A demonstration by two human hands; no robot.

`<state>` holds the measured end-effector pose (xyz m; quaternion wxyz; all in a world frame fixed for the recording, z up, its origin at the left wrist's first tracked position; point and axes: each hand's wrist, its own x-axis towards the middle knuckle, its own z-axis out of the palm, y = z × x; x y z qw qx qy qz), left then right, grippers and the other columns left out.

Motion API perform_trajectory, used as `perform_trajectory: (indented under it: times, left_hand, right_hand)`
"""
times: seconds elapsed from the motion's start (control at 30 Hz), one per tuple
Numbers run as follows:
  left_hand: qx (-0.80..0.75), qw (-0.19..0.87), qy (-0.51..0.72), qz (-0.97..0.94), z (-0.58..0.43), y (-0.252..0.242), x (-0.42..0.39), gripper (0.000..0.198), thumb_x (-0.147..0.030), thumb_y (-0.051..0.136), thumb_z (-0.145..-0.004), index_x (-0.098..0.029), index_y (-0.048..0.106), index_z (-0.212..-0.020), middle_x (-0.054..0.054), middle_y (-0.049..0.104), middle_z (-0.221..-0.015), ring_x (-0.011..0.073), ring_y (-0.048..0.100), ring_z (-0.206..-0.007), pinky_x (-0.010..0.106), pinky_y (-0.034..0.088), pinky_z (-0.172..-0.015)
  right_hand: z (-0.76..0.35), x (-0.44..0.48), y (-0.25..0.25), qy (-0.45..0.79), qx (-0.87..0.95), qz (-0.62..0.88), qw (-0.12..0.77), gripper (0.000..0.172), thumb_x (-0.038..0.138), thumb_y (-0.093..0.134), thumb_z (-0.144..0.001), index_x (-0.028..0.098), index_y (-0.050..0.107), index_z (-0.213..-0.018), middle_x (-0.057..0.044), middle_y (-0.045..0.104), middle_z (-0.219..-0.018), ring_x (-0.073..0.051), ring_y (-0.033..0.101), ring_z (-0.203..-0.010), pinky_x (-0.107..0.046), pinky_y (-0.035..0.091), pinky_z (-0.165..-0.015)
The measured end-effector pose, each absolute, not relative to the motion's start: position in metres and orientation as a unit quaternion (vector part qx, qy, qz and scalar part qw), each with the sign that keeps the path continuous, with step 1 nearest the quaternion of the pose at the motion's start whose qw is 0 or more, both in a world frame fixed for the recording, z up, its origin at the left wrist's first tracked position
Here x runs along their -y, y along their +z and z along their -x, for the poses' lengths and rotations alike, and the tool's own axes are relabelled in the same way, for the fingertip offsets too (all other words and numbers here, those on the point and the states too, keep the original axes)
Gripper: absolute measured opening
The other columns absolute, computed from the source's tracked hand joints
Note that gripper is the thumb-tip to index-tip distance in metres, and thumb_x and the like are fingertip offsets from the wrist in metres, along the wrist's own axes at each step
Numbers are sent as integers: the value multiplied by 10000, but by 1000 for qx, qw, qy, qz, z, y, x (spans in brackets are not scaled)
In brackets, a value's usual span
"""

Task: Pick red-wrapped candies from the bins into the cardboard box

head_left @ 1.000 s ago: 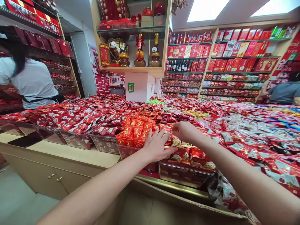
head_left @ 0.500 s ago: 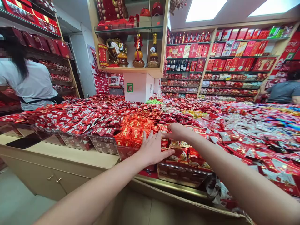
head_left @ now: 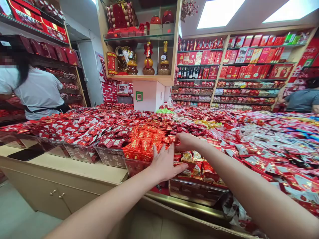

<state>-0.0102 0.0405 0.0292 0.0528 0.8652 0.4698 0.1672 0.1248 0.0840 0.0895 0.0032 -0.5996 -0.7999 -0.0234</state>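
My left hand (head_left: 165,163) lies flat with fingers spread on the heap of wrapped candies, at the seam between the orange-red packets (head_left: 143,143) and the packets with gold pictures (head_left: 196,164). My right hand (head_left: 184,141) reaches just beyond it, fingers curled down onto the red packets; whether it grips one is hidden. Both piles sit in clear plastic bins (head_left: 196,190) at the counter's front edge.
Red candy packets cover the whole counter (head_left: 82,167) in several clear bins. A dark phone (head_left: 29,152) lies on the wooden ledge at left. A person in a white shirt (head_left: 37,91) stands at left, another in grey (head_left: 302,99) at right. Shelves of red boxes line the walls.
Both hands have shifted slightly left along the candy heap, the right hand drawing closer to the left one. The view has tilted a little.
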Motion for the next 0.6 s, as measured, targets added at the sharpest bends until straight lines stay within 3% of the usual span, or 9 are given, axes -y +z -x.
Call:
perform_trajectory:
  times: [0.13,0.33,0.5,0.6]
  left_hand:
    - [-469,56,168,-865,12,30,-39,962,-741,308,-680,-104,107,-1372,170,283,-1387,349,182,-1284,570,32,-1025]
    - [-481,40,169,-859,8,29,-45,1005,-792,272,-633,-123,131,-1371,138,175,-1430,333,72,-1309,570,23,-1027]
    - [-457,35,135,-879,7,33,-52,953,-766,228,-674,-123,134,-1371,117,123,-1441,321,6,-1314,596,-6,-1013]
    - [-440,35,103,-891,7,39,-54,917,-741,241,-696,-122,155,-1368,105,110,-1443,316,-29,-1314,599,6,-1012]
  right_hand:
    - [-133,-91,87,9,817,575,51,207,257,629,-714,131,597,-876,-40,635,-843,-148,576,-743,-274,454,-641]
    - [-133,-88,84,49,824,562,51,86,206,596,-701,153,659,-725,-17,659,-657,-141,583,-607,-214,397,-509]
    - [-144,-64,91,11,803,589,84,207,197,482,-781,155,671,-854,-70,684,-845,-190,606,-757,-239,405,-604]
    - [-155,-38,92,15,809,583,76,205,268,495,-789,182,665,-863,-63,684,-839,-194,609,-740,-243,414,-600]
